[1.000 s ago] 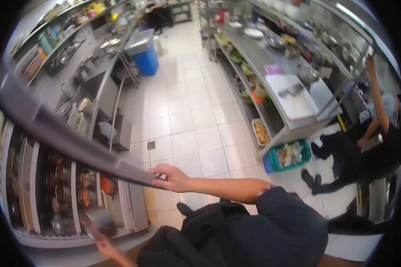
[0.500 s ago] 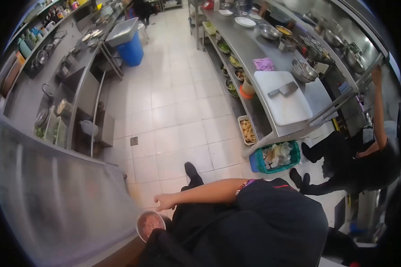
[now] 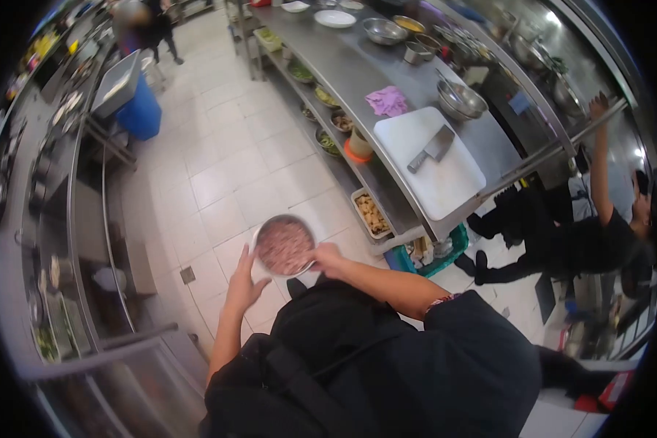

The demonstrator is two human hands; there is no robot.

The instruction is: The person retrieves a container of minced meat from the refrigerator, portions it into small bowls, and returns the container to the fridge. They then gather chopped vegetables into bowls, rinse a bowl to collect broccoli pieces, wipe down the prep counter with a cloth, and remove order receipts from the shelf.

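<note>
A round metal bowl (image 3: 256, 247) of raw, pinkish chopped meat (image 3: 285, 244) is held out in front of my body, above the floor. My right hand (image 3: 327, 260) is closed on its right rim, thumb side over the edge. On the opposite side, my left hand (image 3: 244, 283) has its fingers up against the bowl's wall, with the thumb spread well away. Part of the bowl's near edge is close to my dark clothing.
To the right runs a steel counter (image 3: 343, 69) with a white cutting board (image 3: 452, 179), a cleaver (image 3: 432, 150) and a purple cloth (image 3: 387, 101). A lined bin (image 3: 456, 244) sits below. One person (image 3: 562, 233) stands at right, another (image 3: 160, 29) far back. A blue bin (image 3: 140, 113) stands left.
The bowl of meat has come up and right, from low beside the left-hand cabinet to in front of me. My right hand has taken its rim; my left hand has come into view.
</note>
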